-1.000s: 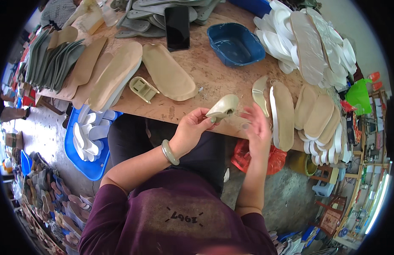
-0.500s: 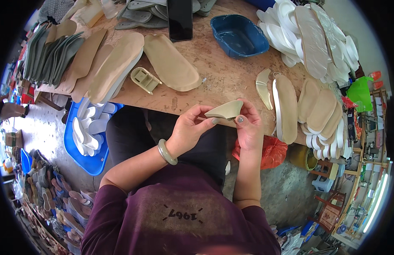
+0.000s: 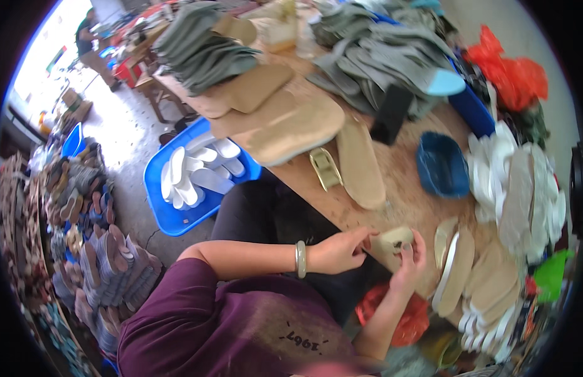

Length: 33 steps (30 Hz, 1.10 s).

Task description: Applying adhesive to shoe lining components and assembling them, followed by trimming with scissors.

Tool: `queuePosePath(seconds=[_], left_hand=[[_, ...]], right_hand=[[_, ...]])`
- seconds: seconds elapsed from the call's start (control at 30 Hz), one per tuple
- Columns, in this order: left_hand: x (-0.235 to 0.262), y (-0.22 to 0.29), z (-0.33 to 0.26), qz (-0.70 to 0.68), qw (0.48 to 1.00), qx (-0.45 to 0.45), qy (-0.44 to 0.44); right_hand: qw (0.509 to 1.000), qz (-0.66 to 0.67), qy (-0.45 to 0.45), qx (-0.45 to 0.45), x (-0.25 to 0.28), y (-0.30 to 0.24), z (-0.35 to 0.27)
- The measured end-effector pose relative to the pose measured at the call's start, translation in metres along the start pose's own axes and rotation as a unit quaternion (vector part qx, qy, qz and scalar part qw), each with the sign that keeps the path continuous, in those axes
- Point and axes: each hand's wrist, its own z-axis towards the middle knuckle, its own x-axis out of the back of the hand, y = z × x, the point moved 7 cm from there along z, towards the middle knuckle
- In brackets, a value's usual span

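Note:
Between my hands, over the table's near edge, is a beige shoe strap (image 3: 387, 241) with a small dark spot near its right end. My left hand (image 3: 339, 251), a pale bangle at its wrist, pinches the strap's left end. The fingers of my right hand (image 3: 409, 262) close on its right end. Closest on the table to the right are another beige strap (image 3: 443, 242) and a tan sole with a white edge (image 3: 458, 270). A beige buckled strap (image 3: 325, 169) lies further left, against a tan insole (image 3: 360, 164).
A dark blue basin (image 3: 441, 164) and black phone (image 3: 392, 114) sit on the wooden table (image 3: 407, 173). Grey insoles (image 3: 206, 53) are stacked behind. White soles fill a blue tray (image 3: 154, 204) on the floor at left. A red bag (image 3: 398, 317) hangs below the edge.
The view has swung left and tilted, so the table and hands appear further right and lower. Both hands keep the strap, which now shows a different face with the dark spot.

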Motion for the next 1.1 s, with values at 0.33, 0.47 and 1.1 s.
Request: queuePosePath(seconds=[0.33,0.47,1.1], left_hand=[[0.146,0.041,0.025,-0.004,0.996,0.076,0.050],[0.095,0.037,0.033,0.037,0.999,-0.012,-0.035],[0.014,0.047,0.058,-0.013,0.998,0.024,-0.049]], right_hand=[[0.982,0.183,-0.038,0.007,-0.017,0.010,0.045],[0.964,0.221,-0.126,0.071,-0.039,-0.011,0.050],[0.973,0.151,-0.109,0.138,-0.010,-0.048,0.002]])
